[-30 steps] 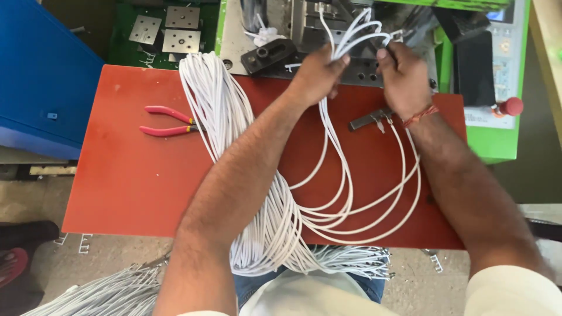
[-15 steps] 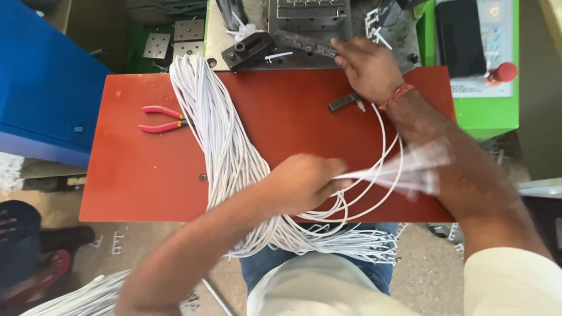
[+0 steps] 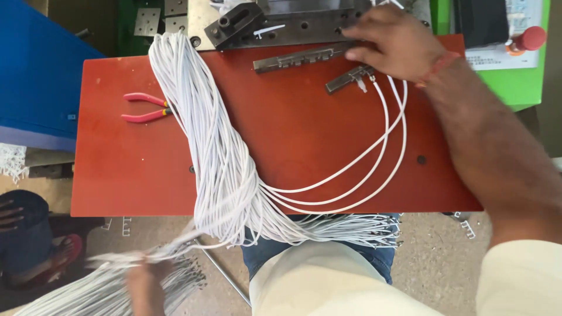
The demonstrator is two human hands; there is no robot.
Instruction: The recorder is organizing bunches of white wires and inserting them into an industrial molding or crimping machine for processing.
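Now our left hand (image 3: pixel 143 281) has dropped off the red tabletop (image 3: pixel 134 175) and sits low at the bottom-left, below the table edge, blurred w/ motion. Half a sec ago it was mid-table, closed on a few looped wires; now it's closed around a streak of white strands running back up to the big white wire bundle (image 3: pixel 216 158), which lies draped from the table's far-left corner down over the near edge. Looks like we've carried a batch away to the pile of wires (image 3: pixel 70 295) by the floor, though blur hides the exact grip.

Our right hand (image 3: pixel 392 38) stayed at the far edge, palm down, fingers curled, tips pressing near the grey metal fixture (image 3: pixel 298 57) & the small terminal block (image 3: pixel 349 78). Can't tell if it pinches anything. Three wire loops (image 3: pixel 374 164) run from that block back to the bundle. Forearm reaches diagonally across the table's right side. Pink-handled pliers (image 3: pixel 146 108) lie untouched, left of the bundle.
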